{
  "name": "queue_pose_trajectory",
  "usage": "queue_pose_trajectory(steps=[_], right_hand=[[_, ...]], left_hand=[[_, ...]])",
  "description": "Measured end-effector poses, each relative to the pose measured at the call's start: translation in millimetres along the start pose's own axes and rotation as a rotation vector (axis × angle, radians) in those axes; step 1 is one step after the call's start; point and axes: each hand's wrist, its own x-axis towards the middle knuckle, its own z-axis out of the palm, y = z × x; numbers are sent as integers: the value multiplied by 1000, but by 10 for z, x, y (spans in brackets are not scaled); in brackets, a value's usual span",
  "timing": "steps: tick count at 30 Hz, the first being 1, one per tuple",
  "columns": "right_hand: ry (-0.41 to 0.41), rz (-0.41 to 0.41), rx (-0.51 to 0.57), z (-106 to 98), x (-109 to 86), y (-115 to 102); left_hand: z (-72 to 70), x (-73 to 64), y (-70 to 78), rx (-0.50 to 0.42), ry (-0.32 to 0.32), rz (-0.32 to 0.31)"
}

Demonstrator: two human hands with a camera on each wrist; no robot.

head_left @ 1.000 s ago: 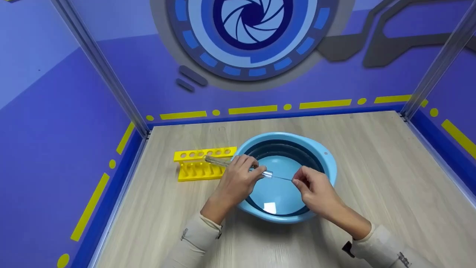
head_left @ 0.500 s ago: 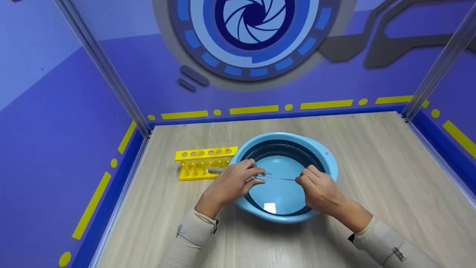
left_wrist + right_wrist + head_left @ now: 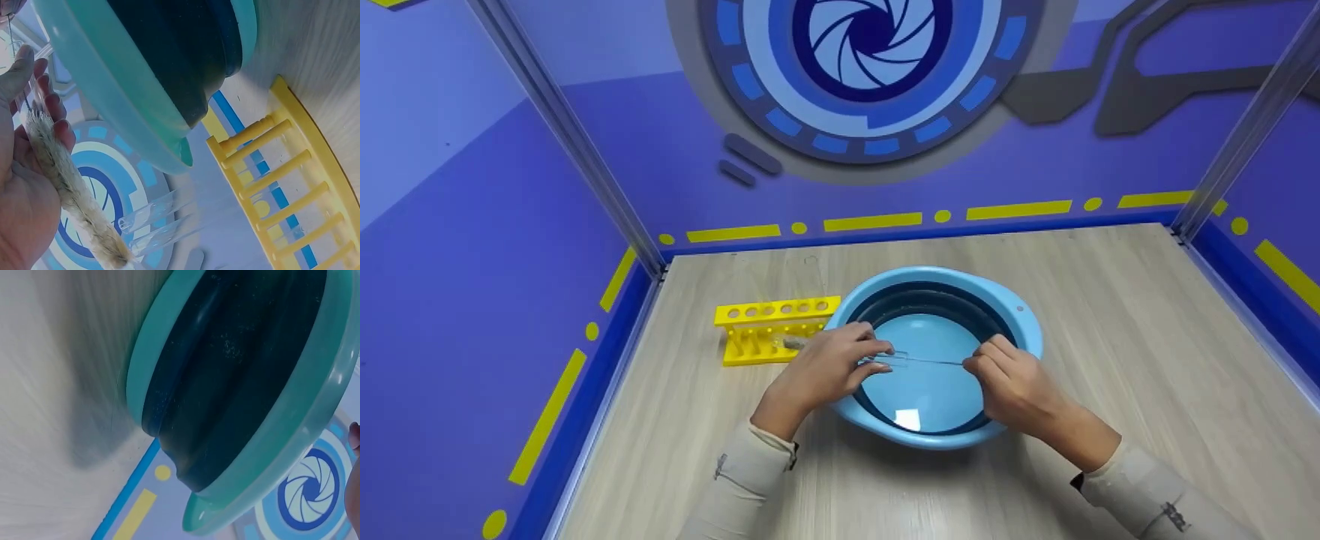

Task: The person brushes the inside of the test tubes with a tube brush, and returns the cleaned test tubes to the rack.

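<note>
Over the basin my left hand (image 3: 825, 369) grips a clear glass test tube (image 3: 900, 359), its mouth pointing right. A test tube brush with pale brown bristles (image 3: 73, 191) lies along the inside of the tube, its thin wire handle (image 3: 937, 362) coming out of the mouth. My right hand (image 3: 1014, 386) pinches that wire with curled fingers. Part of the tube is hidden behind my left fingers in the head view. Only a sliver of the right hand (image 3: 353, 489) shows in the right wrist view.
Beneath both hands stands a light blue basin (image 3: 1030, 330) with a dark band inside. Left of it is a yellow test tube rack (image 3: 777, 308), close to the basin's rim. Clear test tubes (image 3: 149, 216) stand in the rack. Walls enclose the wooden table (image 3: 1117, 322) at the back and sides.
The left hand has turned, bringing the tube's closed end lower and to the right in the head view. My right hand has shifted slightly right, still pinching the wire.
</note>
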Motion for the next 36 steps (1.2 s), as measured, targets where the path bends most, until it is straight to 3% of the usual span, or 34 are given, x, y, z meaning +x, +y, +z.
queue_pose_trajectory(steps=[8,17,36], right_hand=[[10,9,1,-93,-41,49],[-36,87,18,-188,-164,80],[-84,93,-55,-390,-270,172]], left_hand=[[14,-12,-40,-7,1,-18],[49,-71,-66,-25,21,-32],[86,-141,-102,-63,45,-76]])
